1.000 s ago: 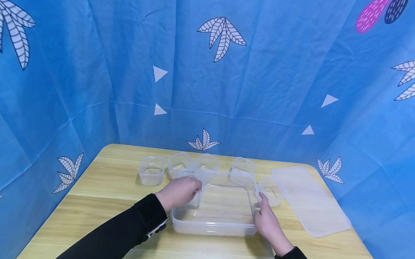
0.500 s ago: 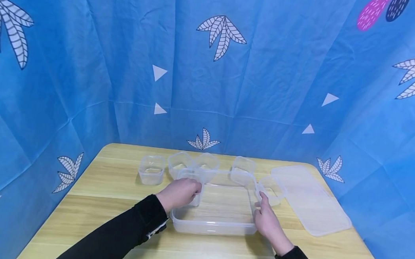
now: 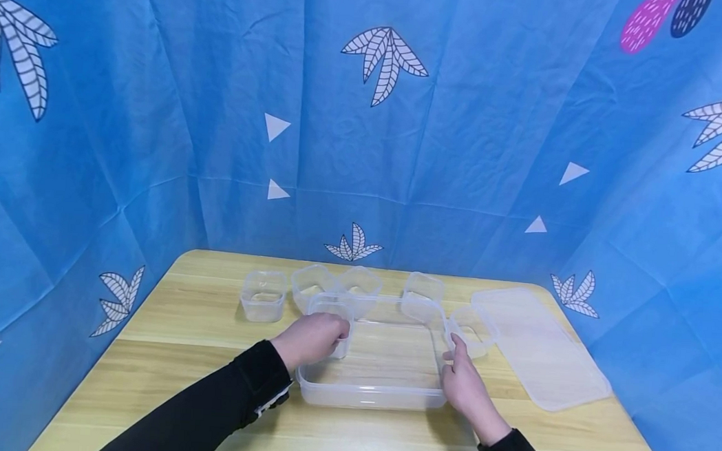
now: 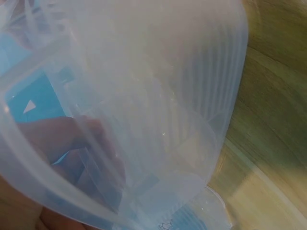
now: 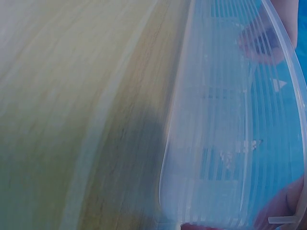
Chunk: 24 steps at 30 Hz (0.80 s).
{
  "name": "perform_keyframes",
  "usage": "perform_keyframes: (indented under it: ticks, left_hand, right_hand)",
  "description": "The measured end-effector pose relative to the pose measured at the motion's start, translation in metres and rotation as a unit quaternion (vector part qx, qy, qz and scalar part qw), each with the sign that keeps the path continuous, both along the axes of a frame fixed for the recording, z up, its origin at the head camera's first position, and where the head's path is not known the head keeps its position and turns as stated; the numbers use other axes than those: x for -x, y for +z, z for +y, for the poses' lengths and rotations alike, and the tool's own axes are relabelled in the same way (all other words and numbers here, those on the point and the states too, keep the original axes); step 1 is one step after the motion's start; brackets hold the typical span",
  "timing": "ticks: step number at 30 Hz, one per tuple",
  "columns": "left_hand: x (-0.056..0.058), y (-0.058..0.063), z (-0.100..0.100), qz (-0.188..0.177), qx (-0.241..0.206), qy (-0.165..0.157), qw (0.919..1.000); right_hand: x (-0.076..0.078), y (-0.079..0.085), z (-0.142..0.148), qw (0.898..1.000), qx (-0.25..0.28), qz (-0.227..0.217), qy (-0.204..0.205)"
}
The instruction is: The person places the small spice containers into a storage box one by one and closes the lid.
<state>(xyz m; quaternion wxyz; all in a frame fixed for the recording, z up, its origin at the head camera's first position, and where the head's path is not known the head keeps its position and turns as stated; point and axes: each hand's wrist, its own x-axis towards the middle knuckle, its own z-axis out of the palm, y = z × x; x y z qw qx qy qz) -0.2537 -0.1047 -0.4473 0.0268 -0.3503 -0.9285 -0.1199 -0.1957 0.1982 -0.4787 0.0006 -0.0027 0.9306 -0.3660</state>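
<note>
A large clear plastic storage container (image 3: pixel 372 396) sits on the table in the head view. Inside its back left corner stands a small clear plastic container (image 3: pixel 333 305). My left hand (image 3: pixel 312 334) reaches over the large container's left wall and pinches the small container's near side. At the right wall of the large container, my right hand (image 3: pixel 467 392) grips the rim. The left wrist view shows fingers (image 4: pixel 62 139) through translucent plastic. In the right wrist view, the large container's ribbed wall (image 5: pixel 216 143) fills the right half, with part of my right hand at the lower right.
Several more small clear containers stand behind and beside the large one, such as a small container at the left (image 3: pixel 263 299) and another at the right (image 3: pixel 472 332). A flat translucent lid (image 3: pixel 552 354) lies on the right of the wooden table (image 3: pixel 167 351). Blue curtain (image 3: pixel 464 156) surrounds the back and sides.
</note>
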Motion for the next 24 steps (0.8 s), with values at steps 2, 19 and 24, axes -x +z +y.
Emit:
perform_keyframes:
  ticks: [2, 19, 24]
  left_hand:
    - [0.0001, -0.0006, -0.0004, 0.0, -0.003, 0.0, 1.0]
    - [-0.0026, 0.0015, -0.0036, 0.022, -0.011, -0.002, 0.9997]
    - [-0.0057, 0.0039, -0.0042, 0.027, -0.012, 0.005, 0.9996]
  right_hand:
    - [0.0, 0.0002, -0.0001, 1.0, 0.0, 0.0, 0.001]
    - [-0.0005, -0.001, -0.0008, 1.0, -0.002, 0.001, -0.001]
    - [-0.0006, -0.0002, -0.0015, 1.0, -0.001, 0.004, -0.001]
